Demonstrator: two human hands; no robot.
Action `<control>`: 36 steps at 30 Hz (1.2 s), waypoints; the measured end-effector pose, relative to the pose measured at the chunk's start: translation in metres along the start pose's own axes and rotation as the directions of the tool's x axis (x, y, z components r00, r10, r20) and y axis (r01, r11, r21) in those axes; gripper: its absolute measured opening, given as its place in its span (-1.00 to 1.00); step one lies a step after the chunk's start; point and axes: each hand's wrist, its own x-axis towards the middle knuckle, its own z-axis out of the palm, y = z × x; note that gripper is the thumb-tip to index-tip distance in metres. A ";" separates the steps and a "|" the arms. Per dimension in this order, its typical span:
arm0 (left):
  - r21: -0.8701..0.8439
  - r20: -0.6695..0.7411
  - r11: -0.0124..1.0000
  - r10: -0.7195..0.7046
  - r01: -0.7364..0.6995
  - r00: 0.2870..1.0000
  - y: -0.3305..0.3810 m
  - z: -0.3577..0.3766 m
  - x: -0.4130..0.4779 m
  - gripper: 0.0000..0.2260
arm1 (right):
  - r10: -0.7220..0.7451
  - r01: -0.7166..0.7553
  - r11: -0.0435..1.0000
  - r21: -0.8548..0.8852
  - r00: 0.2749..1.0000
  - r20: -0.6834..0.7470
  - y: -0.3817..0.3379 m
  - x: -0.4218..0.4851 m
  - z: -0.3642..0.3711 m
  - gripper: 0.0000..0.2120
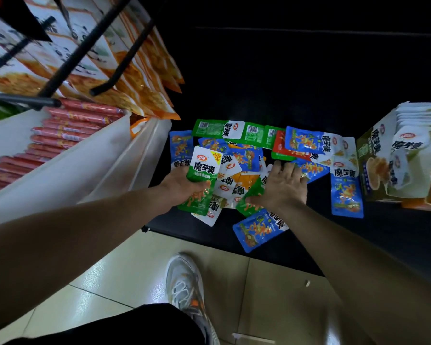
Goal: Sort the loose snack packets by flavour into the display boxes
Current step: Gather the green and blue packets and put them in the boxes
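Black shelf (284, 83) | one display box (373, 158) | left grip (182, 186) holds green packets (202, 179) | right grip (281, 188) flat on pile (246, 158)

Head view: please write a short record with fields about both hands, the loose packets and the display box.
left hand: grips a green packet
right hand: fingers spread, resting on the pile
pile colours: blue, green, red, orange and white, mixed
surface: black shelf
display box: at the right, holds white packets
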 end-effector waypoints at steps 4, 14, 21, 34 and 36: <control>0.003 0.012 1.000 -0.006 0.006 1.000 -0.007 0.005 -0.002 -0.63 | -0.050 0.051 0.998 0.046 0.999 -0.021 0.009 0.000 0.000 0.14; -0.063 0.033 0.996 0.059 -0.057 0.998 0.008 0.013 -0.004 -0.74 | -0.269 0.160 0.753 0.638 0.960 0.078 0.043 0.013 -0.051 -0.54; -0.308 0.093 0.951 0.009 0.020 0.996 0.038 0.027 -0.008 -0.45 | -0.435 0.157 0.594 0.789 0.887 0.151 0.021 0.005 -0.079 -0.57; -0.045 -0.064 0.999 0.020 -0.023 0.998 0.040 0.014 0.028 -0.81 | -0.313 0.311 0.945 0.099 0.950 0.005 0.005 0.075 -0.051 -0.31; -0.018 -0.104 1.000 0.012 -0.014 0.994 0.036 0.012 0.034 -0.76 | -0.325 0.324 0.946 0.017 0.945 0.031 0.013 0.074 -0.036 -0.29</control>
